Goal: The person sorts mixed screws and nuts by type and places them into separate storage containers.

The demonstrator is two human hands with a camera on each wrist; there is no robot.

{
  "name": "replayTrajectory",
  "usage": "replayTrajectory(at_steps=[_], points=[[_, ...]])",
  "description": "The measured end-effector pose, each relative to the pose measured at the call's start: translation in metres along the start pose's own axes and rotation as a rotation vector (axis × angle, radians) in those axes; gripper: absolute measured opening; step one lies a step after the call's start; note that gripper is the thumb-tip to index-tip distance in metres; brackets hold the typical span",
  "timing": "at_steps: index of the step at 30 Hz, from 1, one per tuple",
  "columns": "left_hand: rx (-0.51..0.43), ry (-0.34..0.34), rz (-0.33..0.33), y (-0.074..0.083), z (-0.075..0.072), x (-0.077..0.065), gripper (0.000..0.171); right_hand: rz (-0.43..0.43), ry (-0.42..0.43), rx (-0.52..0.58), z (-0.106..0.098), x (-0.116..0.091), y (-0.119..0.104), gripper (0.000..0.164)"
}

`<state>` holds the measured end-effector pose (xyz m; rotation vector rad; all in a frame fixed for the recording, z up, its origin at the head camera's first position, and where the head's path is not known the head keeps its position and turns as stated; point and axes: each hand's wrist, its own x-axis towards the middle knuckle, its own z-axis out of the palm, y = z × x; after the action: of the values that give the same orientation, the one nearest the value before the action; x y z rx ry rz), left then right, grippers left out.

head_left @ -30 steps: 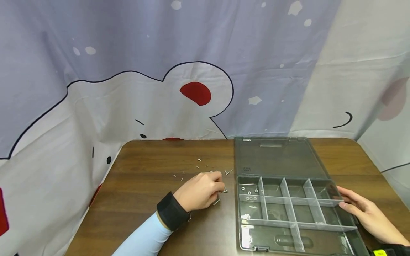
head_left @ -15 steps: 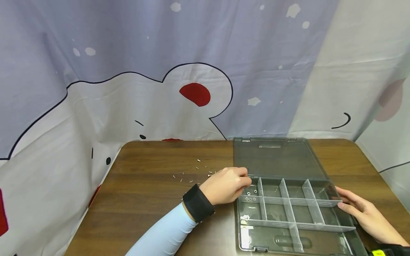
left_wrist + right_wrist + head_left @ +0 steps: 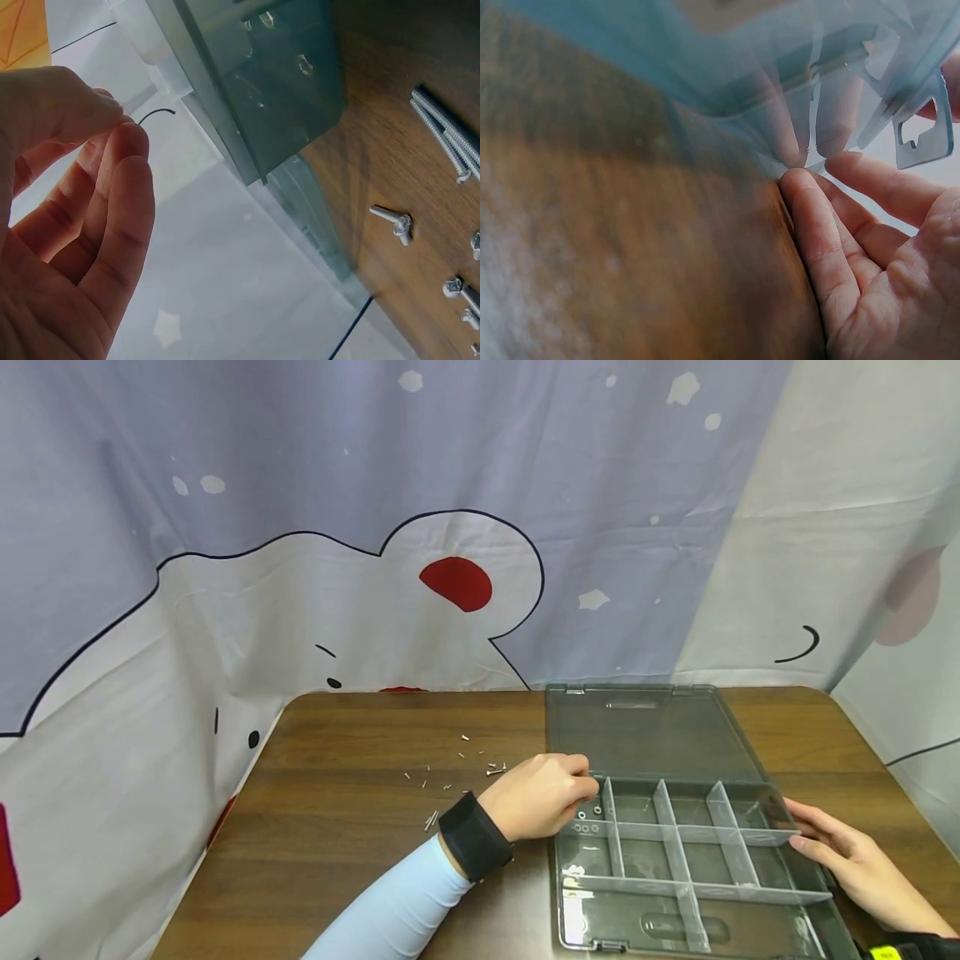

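My left hand [image 3: 542, 793] hovers at the top-left compartment of a grey transparent divided box [image 3: 680, 839]. In the left wrist view, its thumb and forefinger tips meet; I cannot tell if something small sits between them. Several small ring-shaped nuts [image 3: 582, 815] lie in that compartment, partly behind the fingers. On the box's right side, my right hand [image 3: 862, 860] rests nearly straight fingers against the outer wall, with the thumb by its rim. Loose screws [image 3: 446, 135] lie on the wooden table to the left of the box.
The box's hinged lid [image 3: 645, 731] lies folded back on the table [image 3: 337, 860] toward the curtain. Smaller screws [image 3: 495, 769] and bits of hardware are scattered left of the box. A patterned curtain [image 3: 337, 610] hangs behind the table's far edge.
My left hand has moved right from the screws on the table to the top-left compartment, uncovering screws where it was. My right hand stays at the box's side.
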<state>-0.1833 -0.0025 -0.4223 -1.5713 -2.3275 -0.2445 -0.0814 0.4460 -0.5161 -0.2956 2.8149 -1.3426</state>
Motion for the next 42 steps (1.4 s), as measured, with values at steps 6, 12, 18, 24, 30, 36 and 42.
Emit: replayTrajectory(at_steps=[6, 12, 18, 24, 30, 36, 42], points=[[0.009, -0.008, -0.003, -0.001, 0.0, 0.0, 0.016, 0.003, 0.001, -0.007, 0.0, 0.0, -0.001, 0.051], [0.03, -0.111, -0.097, 0.005, -0.001, -0.003, 0.073, 0.016, 0.0, -0.013, 0.0, 0.0, -0.002, 0.052], [0.015, -0.188, -0.229, 0.012, -0.003, -0.015, 0.126, 0.009, 0.001, -0.012, 0.001, -0.001, -0.002, 0.052], [0.011, -0.193, -0.272, 0.008, -0.01, -0.031, 0.127, -0.009, 0.003, -0.005, 0.0, -0.002, -0.001, 0.052], [-0.027, -0.184, -0.33, -0.008, -0.021, -0.058, 0.126, 0.0, 0.003, 0.001, 0.001, -0.001, -0.001, 0.052], [-0.057, -0.198, -0.424, -0.03, -0.032, -0.09, 0.123, 0.016, -0.006, -0.011, 0.001, 0.001, -0.001, 0.052], [-0.083, -0.21, -0.491, -0.047, -0.037, -0.122, 0.118, 0.013, -0.003, -0.016, 0.001, 0.0, 0.0, 0.053]])
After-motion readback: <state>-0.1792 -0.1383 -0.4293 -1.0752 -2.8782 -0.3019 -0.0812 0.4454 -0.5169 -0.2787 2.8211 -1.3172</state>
